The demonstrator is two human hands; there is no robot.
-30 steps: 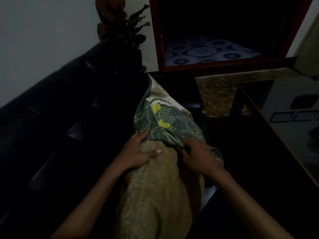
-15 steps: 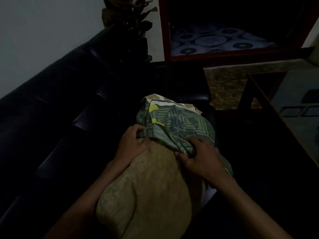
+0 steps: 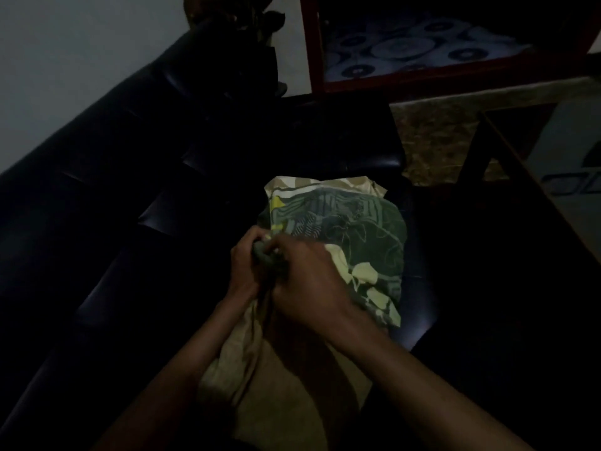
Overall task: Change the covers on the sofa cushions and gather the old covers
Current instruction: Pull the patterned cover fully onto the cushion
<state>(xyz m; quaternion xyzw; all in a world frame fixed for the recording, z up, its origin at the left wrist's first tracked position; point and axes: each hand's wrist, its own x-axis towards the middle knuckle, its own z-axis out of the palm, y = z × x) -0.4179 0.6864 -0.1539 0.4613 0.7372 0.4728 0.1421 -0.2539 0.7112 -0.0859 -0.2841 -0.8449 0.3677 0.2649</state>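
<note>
A green patterned fabric cushion cover with pale cream and yellow shapes [image 3: 351, 236] lies bunched on the seat of a dark glossy leather sofa [image 3: 136, 196], a little right of the frame's centre. Its near edge is gathered into a tight wad at about 9 o'clock of the cloth. Below it, toward 6 o'clock, a plain tan cushion with a coarse woven surface [image 3: 279, 379] runs down toward the viewer, and the green cover sits over its far end.

The left hand [image 3: 245, 265] has its fingers curled around the gathered wad of the green cover, gripping it. The right hand [image 3: 305, 281] lies just beside it at 3 o'clock, touching the left; its fingers also close on the same bunched edge, knuckles up. Both bare forearms cross over the tan cushion.

The light is dim. Behind the sofa's back, at 10 o'clock, stands a pale plain wall [image 3: 81, 60]. At 12 to 1 o'clock a reddish-brown wooden frame [image 3: 312, 43] borders a blue surface with round patterns [image 3: 406, 47]. At 2 o'clock a mottled brownish floor [image 3: 435, 135] shows, and a dark-framed glass-topped table [image 3: 559, 177] runs along the right edge.
</note>
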